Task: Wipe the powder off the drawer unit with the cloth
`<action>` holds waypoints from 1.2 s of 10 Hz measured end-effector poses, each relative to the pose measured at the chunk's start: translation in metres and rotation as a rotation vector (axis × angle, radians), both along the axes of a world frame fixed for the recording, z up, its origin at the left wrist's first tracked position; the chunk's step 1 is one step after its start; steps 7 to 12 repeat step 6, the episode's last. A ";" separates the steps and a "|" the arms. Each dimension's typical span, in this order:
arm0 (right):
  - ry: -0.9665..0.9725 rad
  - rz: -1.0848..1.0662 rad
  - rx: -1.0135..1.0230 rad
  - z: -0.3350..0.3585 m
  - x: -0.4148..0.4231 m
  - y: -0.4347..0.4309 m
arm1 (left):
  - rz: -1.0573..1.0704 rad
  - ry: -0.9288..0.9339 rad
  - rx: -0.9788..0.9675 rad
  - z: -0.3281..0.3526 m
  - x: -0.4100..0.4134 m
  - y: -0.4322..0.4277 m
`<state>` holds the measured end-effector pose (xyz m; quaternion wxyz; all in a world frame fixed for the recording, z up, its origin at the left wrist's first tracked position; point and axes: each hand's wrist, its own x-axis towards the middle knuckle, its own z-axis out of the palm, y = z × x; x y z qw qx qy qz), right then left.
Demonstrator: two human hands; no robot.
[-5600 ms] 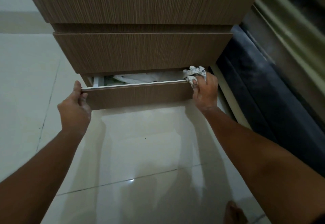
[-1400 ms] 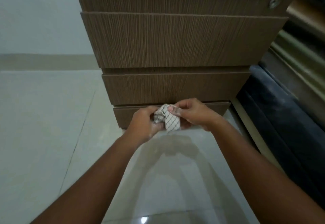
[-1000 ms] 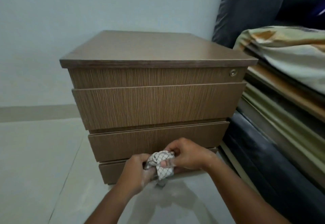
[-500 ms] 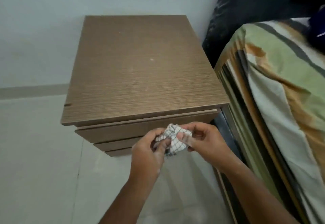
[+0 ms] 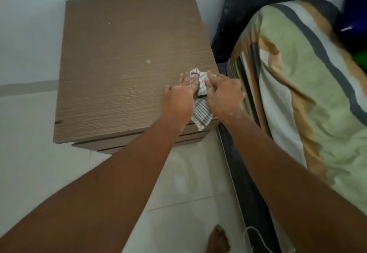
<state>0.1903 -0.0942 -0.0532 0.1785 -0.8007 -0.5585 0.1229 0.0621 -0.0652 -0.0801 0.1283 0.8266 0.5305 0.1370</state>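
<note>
Cloth (image 5: 201,101): a checked cloth is being held down on the top of the drawer unit (image 5: 127,70), at the near right corner; one loose corner is hanging over the front edge, and the far end is bunched up between the two hands.

Left hand (image 5: 179,101): it is being laid palm-down on the wooden top, just left of the cloth; the fingers (image 5: 181,78) are being stretched out fairly flat, and the ones nearest the cloth are being pressed onto its bunched far end.

Right hand (image 5: 224,95): it is being curled over the right side of the cloth; the fingers are bent in and closed on the fabric, and pale powder is being shown on the knuckles and wrist.

Powder (image 5: 148,61): a small white speck is being seen near the middle of the top, with another tiny one (image 5: 109,23) further back and a faint pale smear between the speck and the hands.

Drawer unit: it is being viewed from above; the brown wood-grain top is filling the centre, and the drawer fronts are only just being glimpsed below its front edge, all closed.

Surroundings: the unit is standing on a pale tiled floor (image 5: 39,163) against a light wall; just beside it on the right, a striped green and orange blanket (image 5: 297,103) is being seen on a dark bed frame.

Foot (image 5: 218,239): a bare foot is being caught at the bottom edge.
</note>
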 end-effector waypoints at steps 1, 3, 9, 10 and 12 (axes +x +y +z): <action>-0.300 0.077 -0.121 -0.010 0.001 0.003 | -0.065 0.287 -0.063 -0.004 0.009 0.006; -0.330 0.035 -0.129 -0.022 -0.002 0.002 | -0.071 0.452 -0.092 0.004 0.013 0.007; -0.018 -0.105 -0.070 0.078 0.000 -0.008 | 0.024 0.171 0.089 0.072 -0.018 -0.032; -0.018 -0.105 -0.070 0.078 0.000 -0.008 | 0.024 0.171 0.089 0.072 -0.018 -0.032; -0.018 -0.105 -0.070 0.078 0.000 -0.008 | 0.024 0.171 0.089 0.072 -0.018 -0.032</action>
